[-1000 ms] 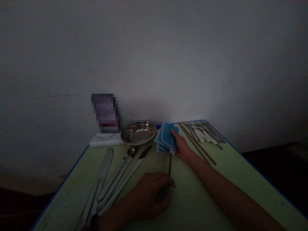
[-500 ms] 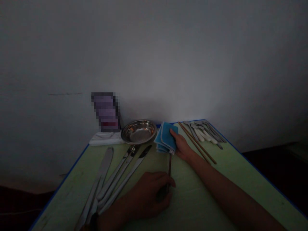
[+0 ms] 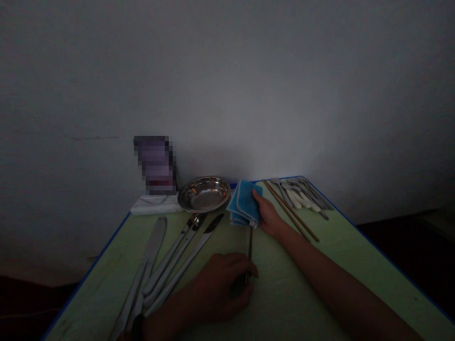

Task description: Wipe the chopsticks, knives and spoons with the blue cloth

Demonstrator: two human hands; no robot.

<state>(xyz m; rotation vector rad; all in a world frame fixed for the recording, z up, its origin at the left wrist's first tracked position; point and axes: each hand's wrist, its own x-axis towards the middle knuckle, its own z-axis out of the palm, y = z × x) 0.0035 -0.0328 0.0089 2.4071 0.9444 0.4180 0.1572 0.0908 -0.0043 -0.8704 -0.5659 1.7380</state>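
My left hand [image 3: 225,289] is closed on the near end of a brown chopstick [image 3: 250,246], pinched between thumb and fingers. The chopstick points away from me, and its far end goes under a folded blue cloth [image 3: 249,201] with pale edges. My right hand [image 3: 268,215] grips that cloth around the stick, thumb lying on top; its other fingers are hidden. Left of my left hand lie several table knives [image 3: 185,263], partly covered by my forearm. A pair of brown chopsticks [image 3: 291,210] rests just right of the cloth.
A shiny steel bowl [image 3: 204,195] stands at the back of the green table [image 3: 295,293]. Left of it, a blurred-out phone-like screen [image 3: 156,166] leans above a white block [image 3: 152,204]. Several spoons and forks [image 3: 302,194], some white-handled, lie at the back right. A wall rises behind.
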